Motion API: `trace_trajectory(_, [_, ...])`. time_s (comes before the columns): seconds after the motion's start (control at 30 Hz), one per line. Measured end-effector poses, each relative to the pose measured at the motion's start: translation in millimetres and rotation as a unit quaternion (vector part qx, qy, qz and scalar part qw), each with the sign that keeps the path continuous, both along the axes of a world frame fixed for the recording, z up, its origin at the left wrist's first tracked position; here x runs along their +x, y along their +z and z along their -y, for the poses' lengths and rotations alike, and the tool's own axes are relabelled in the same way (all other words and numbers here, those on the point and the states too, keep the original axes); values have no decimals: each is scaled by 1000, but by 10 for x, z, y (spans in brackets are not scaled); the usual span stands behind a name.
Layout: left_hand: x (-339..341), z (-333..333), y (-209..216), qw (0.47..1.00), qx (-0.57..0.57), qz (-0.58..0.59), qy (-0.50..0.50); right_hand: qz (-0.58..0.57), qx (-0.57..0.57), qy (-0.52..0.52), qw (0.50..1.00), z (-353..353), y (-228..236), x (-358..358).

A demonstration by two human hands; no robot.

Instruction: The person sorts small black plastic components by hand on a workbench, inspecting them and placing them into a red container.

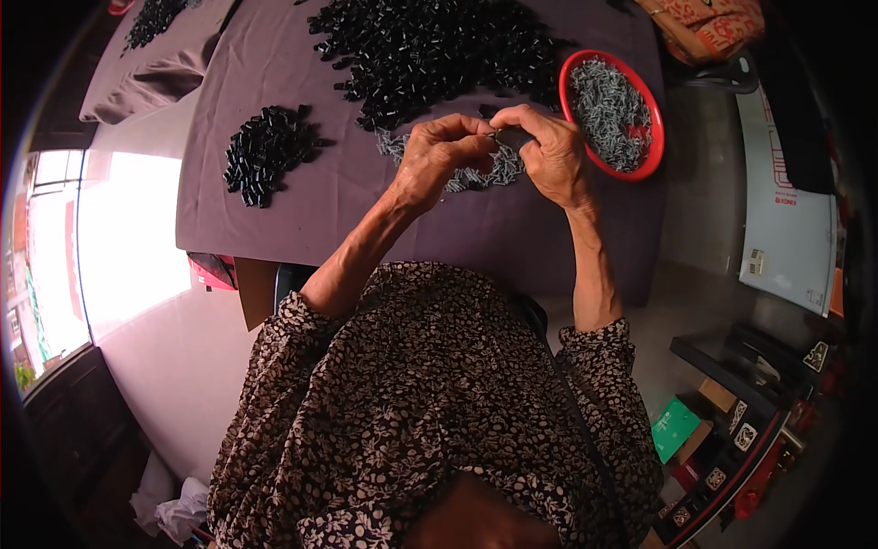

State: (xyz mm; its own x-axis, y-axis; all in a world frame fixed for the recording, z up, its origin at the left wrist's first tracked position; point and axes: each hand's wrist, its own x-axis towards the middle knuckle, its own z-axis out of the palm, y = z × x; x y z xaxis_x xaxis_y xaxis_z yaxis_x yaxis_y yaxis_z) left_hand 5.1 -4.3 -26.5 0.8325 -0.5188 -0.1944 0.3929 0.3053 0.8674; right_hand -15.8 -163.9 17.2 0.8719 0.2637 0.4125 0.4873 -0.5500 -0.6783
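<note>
Grip: While the left hand (448, 157) pinches thumb and forefinger together on a small piece (495, 134), the right hand (551, 157) bends its fingers in against it; whether they clamp it I cannot tell.
Small piece: between both hands' fingertips, its details too small to make out.
Grey slender pieces (498, 171): loosely strewn just below the hands.
Red basin (658, 137): beside the right hand, holding more grey pieces.
Black pieces (439, 55): heaped beyond the hands, with a smaller pile (270, 156) at left.
Tabletop (256, 227): covered in purple cloth.

Head cam — wide fisheye, close, facing down on hands (432, 163) & tbl (338, 218).
</note>
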Motion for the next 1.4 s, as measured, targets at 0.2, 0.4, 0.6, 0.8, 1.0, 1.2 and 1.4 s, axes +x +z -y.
trace_trajectory(0.2, [-29,47,11,998,-61,-22,3,-29,26,-25,999,57,-33,-21])
trace_trajectory(0.4, [-43,35,-33,993,-95,-63,4,-78,74,-50,993,36,-24,-69])
trace_trajectory(0.6, [-104,1,-48,999,-26,-7,-30,-45,24,-43,998,65,-166,-188])
trace_trajectory(0.8, [-92,-38,-133,999,-26,-29,-31,-186,135,-135,964,361,-299,-31])
trace_trajectory(1.0, [-49,-132,-167,998,-43,-37,18,-90,-95,-207,970,439,-815,448])
trace_trajectory(1.2, [40,-249,-186,999,-27,-30,35,-26,-177,-232,956,470,-1044,715])
trace_trajectory(1.4, [77,-202,-189,997,-57,-21,52,-20,-186,-215,958,502,-1011,802])
